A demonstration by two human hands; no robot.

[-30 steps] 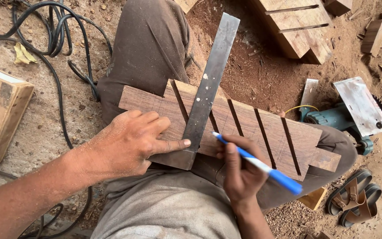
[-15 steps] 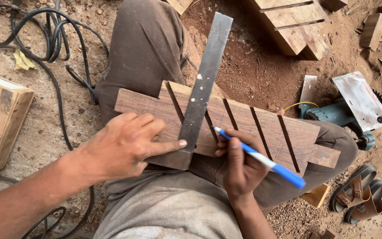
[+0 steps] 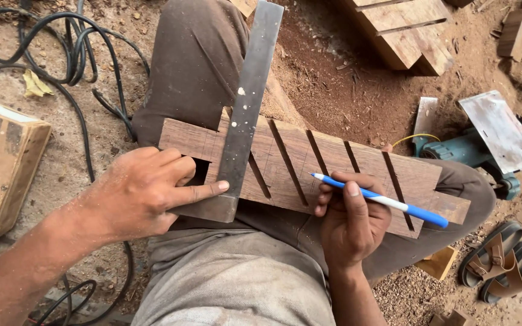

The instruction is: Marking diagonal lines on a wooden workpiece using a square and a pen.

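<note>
Steel try square [image 3: 246, 102] sits pinned on the slotted board [image 3: 333, 163] by the left hand [image 3: 146, 193], right hand [image 3: 348, 220] gripping a blue pen [image 3: 382, 200]; loosened pressure could skew the line.

Slotted brown plank [image 3: 333, 166] across lap; steel square [image 3: 246, 108] laid over it; blue-white pen [image 3: 382, 200] gripped.

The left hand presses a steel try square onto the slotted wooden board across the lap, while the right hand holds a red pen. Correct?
Not quite: the pen in the right hand is blue and white, as the head view shows. The left hand does press the steel try square onto the slotted wooden board.
</note>
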